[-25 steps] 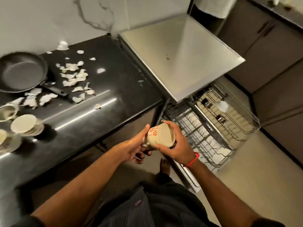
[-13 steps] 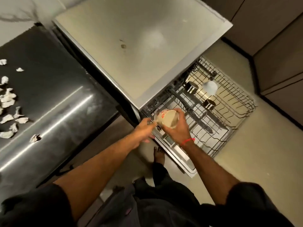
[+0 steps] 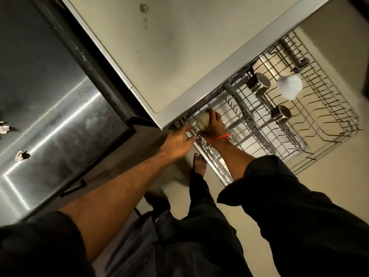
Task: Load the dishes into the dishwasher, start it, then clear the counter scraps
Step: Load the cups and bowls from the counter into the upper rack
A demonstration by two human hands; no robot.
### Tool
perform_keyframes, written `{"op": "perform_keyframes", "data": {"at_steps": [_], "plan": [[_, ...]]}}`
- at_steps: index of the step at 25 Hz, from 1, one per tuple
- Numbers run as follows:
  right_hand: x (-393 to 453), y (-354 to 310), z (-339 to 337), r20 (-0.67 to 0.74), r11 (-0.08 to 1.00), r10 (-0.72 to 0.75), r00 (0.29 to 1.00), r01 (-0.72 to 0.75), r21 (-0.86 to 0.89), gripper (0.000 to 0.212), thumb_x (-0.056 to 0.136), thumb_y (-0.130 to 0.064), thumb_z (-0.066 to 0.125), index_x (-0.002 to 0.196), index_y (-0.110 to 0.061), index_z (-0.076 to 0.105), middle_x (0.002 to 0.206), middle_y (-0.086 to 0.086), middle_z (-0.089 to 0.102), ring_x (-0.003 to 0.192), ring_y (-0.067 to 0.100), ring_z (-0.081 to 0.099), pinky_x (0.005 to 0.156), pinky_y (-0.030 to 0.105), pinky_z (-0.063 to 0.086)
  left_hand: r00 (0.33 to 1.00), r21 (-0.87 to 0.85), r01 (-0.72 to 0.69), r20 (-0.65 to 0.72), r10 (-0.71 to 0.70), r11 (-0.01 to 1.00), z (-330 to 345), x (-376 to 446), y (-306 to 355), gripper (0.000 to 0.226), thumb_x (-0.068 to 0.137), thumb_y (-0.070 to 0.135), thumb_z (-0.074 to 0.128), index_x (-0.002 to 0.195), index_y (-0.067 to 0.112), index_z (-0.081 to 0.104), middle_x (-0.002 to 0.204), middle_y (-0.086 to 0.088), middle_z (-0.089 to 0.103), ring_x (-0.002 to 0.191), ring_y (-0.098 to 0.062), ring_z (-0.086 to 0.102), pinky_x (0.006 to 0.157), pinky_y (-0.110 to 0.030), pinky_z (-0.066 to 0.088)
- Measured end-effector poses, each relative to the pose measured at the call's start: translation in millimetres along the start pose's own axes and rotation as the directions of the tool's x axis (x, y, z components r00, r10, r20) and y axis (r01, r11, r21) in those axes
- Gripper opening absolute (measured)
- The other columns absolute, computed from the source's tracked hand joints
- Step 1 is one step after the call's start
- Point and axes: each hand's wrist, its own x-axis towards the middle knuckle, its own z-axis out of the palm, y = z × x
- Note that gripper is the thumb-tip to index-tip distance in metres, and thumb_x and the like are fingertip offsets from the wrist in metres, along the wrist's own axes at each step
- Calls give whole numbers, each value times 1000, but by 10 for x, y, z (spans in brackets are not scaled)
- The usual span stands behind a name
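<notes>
Loading step: right hand (image 3: 212, 126) clamped round cup (image 3: 203, 121), lowering into rack (image 3: 299, 124). Left hand (image 3: 177, 141) alongside, fingers loose, holding nothing. Next probably: seat cup steady, let go.

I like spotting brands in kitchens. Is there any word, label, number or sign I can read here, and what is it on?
No readable text anywhere.
Dishwasher: pale marks along its dark front edge, too small and blurred to read.
Cup in the right hand: no print shows from this side.
Racks and counter: no writing.
</notes>
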Motion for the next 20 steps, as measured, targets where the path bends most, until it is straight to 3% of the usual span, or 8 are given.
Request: {"op": "perform_keyframes", "data": {"at_steps": [4, 7, 10, 13, 17, 20], "plan": [[-7, 36, 11, 39, 1000, -4, 999, 5, -15, 93, 75, -23, 80, 150, -24, 24, 152, 12, 26, 130, 41, 42, 99, 55, 49, 1000, -26, -8, 2, 8, 1000, 29, -39, -21, 49, 101, 30, 57, 147, 18, 46, 148, -4, 52, 137, -22, 47, 107, -24, 34], [-44, 58, -29, 136, 1000, 0, 991, 1, -8, 88, 80, -20, 76, 151, -31, 25, 156, 12, 18, 131, 44, 41, 93, 57, 53, 1000, -42, -8, 3, 9, 999, 63, -89, -23, 50, 101, 31, 58, 147, 19, 46, 148, -3, 52, 134, -23, 49, 109, -30, 37], [-132, 64, -93, 186, 1000, 5, 982, 0, -26, 93, 86, -11, 71, 156, -33, 14, 162, 13, 8, 138, 41, 36, 105, 51, 45, 1000, -51, -23, -15, 22, 998, 93, -169, -50, 50, 100, 33, 58, 147, 23, 46, 144, -1, 55, 125, -25, 56, 109, -35, 43], [-327, 57, -169, 163, 1000, 23, 986, -21, -14, 95, 90, -8, 65, 157, -32, 2, 164, 11, 4, 141, 38, 35, 108, 48, 40, 995, -43, -96, -38, 94, 994, 91, -297, -133, 47, 100, 33, 58, 145, 24, 49, 139, -1, 59, 119, -24, 61, 102, -31, 47], [-712, 6, -232, -82, 993, -116, 990, 113, -38, 58, 94, -10, 56, 148, -14, 35, 147, 16, 36, 122, 35, 53, 103, 45, 48, 973, -47, -212, -105, 206, 976, 6, -569, -344, 42, 101, 30, 57, 142, 21, 53, 143, -2, 55, 125, -17, 55, 106, -33, 46], [-1073, -149, -177, -152, 945, -320, 935, 327, 20, 28, 97, -8, 53, 124, -7, 59, 118, 13, 63, 101, 25, 63, 90, 33, 51, 933, -85, -290, -247, 262, 953, -72, -921, -646, 29, 99, 24, 60, 128, 22, 62, 130, 0, 60, 102, -13, 61, 93, -30, 52]]}}
